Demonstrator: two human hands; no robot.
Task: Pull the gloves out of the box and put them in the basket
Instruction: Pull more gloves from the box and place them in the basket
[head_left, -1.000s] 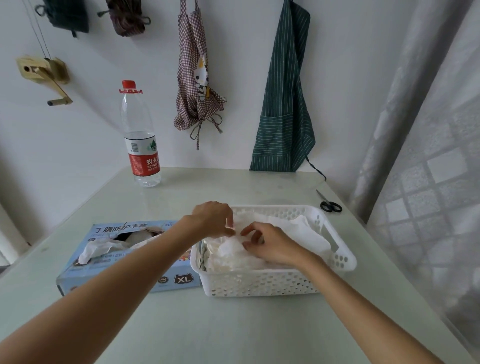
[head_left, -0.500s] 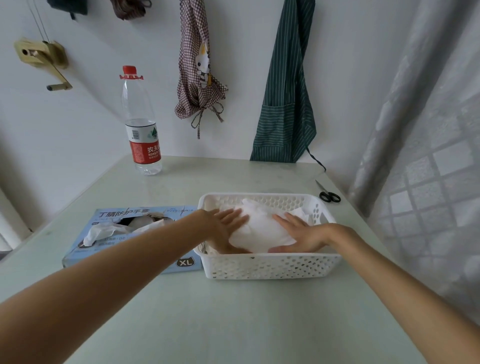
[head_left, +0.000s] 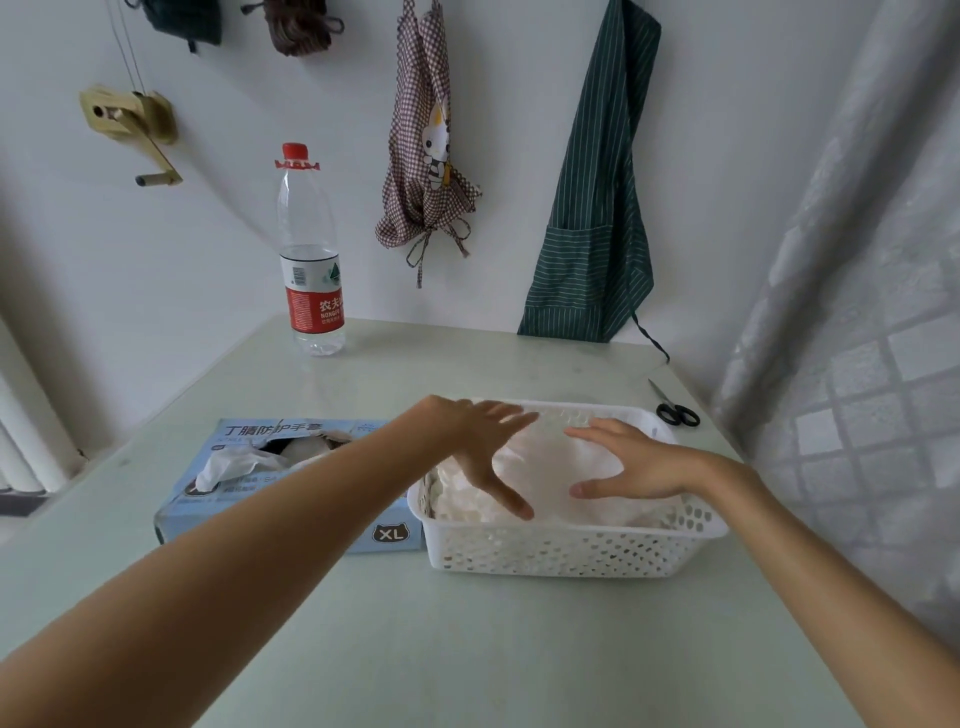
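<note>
A pale green table fills the lower half of the frame and runs back to a white wall. A translucent patterned curtain hangs down the right side.

One white perforated basket sits right of centre, holding a heap of white gloves. One light blue box lies just left of it, its near right corner touching the basket, marked XL on the front; more white gloves poke up through its torn top opening in the centre left of the frame.

Two hands are over the basket. The left hand has its fingers spread wide, thumb pointing down toward the gloves. The right hand is also spread, palm facing left. Neither grips anything; whether either touches the heap I cannot tell.

One water bottle with a red cap and red label stands at the back left of the table. One pair of black scissors lies at the right edge, behind the basket.

On the wall hang two aprons: a checked one at top centre and a green striped one to its right. A wooden crank fixture is mounted at upper left.
</note>
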